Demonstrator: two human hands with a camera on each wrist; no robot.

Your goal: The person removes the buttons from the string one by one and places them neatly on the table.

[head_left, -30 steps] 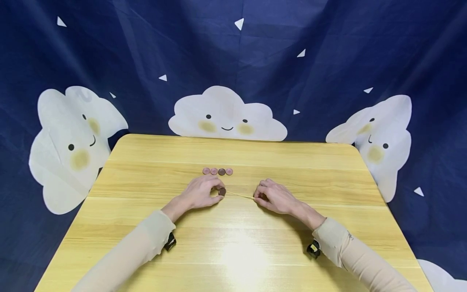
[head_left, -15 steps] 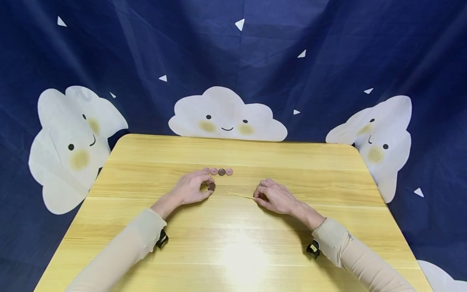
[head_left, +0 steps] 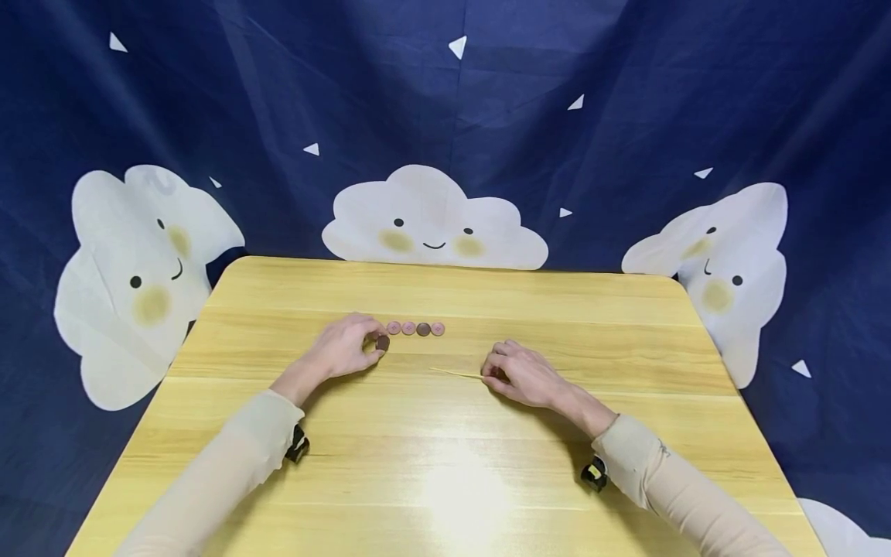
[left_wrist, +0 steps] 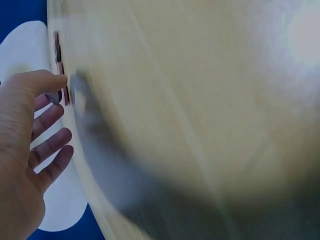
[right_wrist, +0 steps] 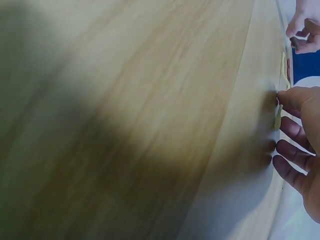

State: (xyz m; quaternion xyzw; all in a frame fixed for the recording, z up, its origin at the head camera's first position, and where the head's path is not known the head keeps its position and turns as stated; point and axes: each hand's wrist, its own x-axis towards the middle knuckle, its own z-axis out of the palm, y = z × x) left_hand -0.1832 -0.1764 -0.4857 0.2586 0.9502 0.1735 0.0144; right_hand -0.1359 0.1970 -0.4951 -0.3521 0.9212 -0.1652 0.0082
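Head view: left hand (head_left: 344, 348) pinches a dark brown round button (head_left: 383, 342) at the left end of a row of four small round buttons (head_left: 415, 328), mid light wooden table (head_left: 445, 464). Right hand (head_left: 522, 375) pinches a thin pale stick (head_left: 455, 374). Navy cloud-print backdrop (head_left: 445, 116) behind.
Left wrist view: blurred, button barely visible.
Right wrist view: fingers (right_wrist: 295, 97) grip the stick; the table's far side is cut off.

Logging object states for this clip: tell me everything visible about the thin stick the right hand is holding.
The stick is a thin, straight, pale yellowish sliver, wood or bamboo by its look. It lies low and nearly flat over the wooden table, pointing left from the right hand, slightly toward the far side. The right hand pinches its right end; the left tip is free and touches nothing else. It lies nearer the person than the row of buttons. Whether it rests on the table is unclear.
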